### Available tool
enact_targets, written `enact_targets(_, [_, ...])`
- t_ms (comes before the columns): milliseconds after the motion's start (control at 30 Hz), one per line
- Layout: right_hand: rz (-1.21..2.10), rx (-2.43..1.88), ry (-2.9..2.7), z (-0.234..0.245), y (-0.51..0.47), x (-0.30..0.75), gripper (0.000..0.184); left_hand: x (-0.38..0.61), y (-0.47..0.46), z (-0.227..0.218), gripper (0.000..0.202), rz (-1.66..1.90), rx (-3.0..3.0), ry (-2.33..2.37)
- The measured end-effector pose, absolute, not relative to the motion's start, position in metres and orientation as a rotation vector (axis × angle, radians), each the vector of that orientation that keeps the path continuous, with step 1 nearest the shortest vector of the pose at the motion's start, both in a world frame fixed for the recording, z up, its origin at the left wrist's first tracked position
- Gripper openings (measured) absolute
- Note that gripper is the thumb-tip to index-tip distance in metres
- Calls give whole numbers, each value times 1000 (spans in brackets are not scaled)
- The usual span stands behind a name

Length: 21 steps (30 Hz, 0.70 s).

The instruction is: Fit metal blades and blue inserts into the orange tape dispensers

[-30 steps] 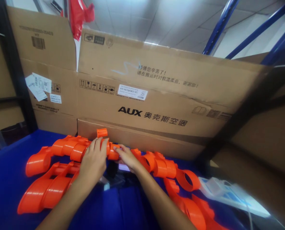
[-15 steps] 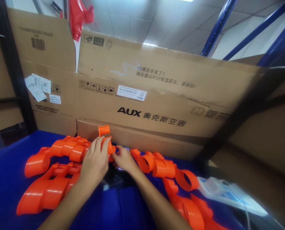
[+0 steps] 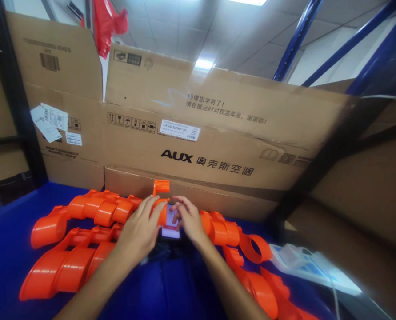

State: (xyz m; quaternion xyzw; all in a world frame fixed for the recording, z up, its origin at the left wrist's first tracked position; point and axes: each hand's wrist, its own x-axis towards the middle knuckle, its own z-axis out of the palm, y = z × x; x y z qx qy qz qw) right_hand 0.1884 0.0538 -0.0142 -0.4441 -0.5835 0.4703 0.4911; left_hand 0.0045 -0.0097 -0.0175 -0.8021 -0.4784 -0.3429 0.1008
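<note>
My left hand [image 3: 139,231] is closed round an orange curved plastic part [image 3: 162,186], whose flat clip-like end stands up above the fingers. Just to its right, my right hand [image 3: 191,222] has its fingers apart and bent, with nothing visible in them. A phone [image 3: 171,232] with a lit screen shows between and behind the two hands, partly covered by them. Similar orange parts lie in a back row [image 3: 104,213] and a front row [image 3: 74,269] left of my left hand. More orange parts [image 3: 220,232] lie right of my right hand.
The blue table surface [image 3: 4,222] carries everything. A printed cardboard sheet [image 3: 138,153] stands upright behind it, with dark rack posts [image 3: 304,173] at the sides. At right are a white power strip [image 3: 314,269] with a cable and further orange parts [image 3: 262,293].
My left hand has moved right with the orange part. My right hand has shifted right, away from that part, its fingers opening. More of the phone screen now shows.
</note>
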Motion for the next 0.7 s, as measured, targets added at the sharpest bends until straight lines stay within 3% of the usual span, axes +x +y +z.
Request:
enact_targets(167, [1199, -1033, -1273, -9, 32, 210, 56, 19, -23, -13, 68, -956, -2646, -1148])
enact_targets(400, [1173, -1002, -1172, -13, 22, 223, 45, 23, -35, -10, 65, -1060, -2948, -946])
enact_targets(500, [1184, -967, -1171, -8, 17, 227, 45, 26, -38, -14, 71, -1434, -3084, -1047])
enact_targets(700, [1214, -921, -1274, -4, -2, 217, 42, 50, -38, -24, 57, -2593, -2792, -1764])
